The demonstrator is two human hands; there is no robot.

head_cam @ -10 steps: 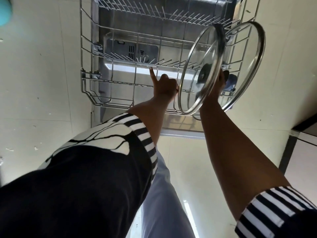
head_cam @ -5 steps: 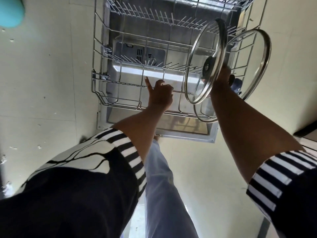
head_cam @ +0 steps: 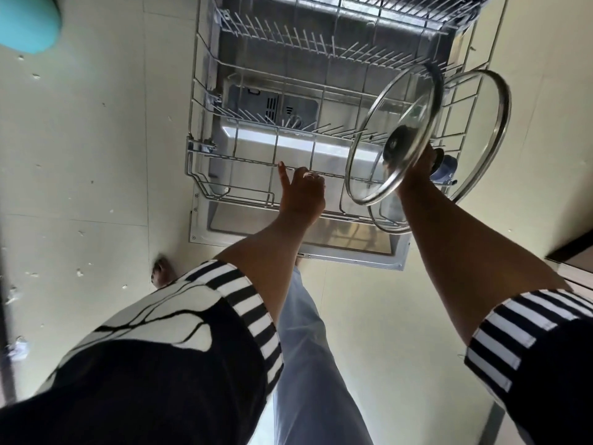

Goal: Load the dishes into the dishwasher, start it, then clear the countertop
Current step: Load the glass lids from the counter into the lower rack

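Observation:
The dishwasher's lower rack [head_cam: 231, 159] is pulled out over the open door [head_cam: 353, 255]. My left hand [head_cam: 303, 195] grips the rack's front wire, with one finger sticking straight up. My right hand [head_cam: 414, 170] holds a glass lid [head_cam: 378, 146] by its dark knob, tilted on edge above the rack's right side. Just right of it, a second glass lid [head_cam: 481, 130] with a blue knob stands on edge in the rack. The rest of the rack holds no dishes.
The upper rack [head_cam: 401, 11] sits inside the machine at the top. A teal object [head_cam: 25, 20] fills the top left corner. My bare foot [head_cam: 162, 271] is on the pale tiled floor left of the door. A counter edge [head_cam: 574, 255] shows at the right.
The view has pulled back, so more of the door and floor shows. Both hands keep their holds, and the held lid stays beside the standing lid.

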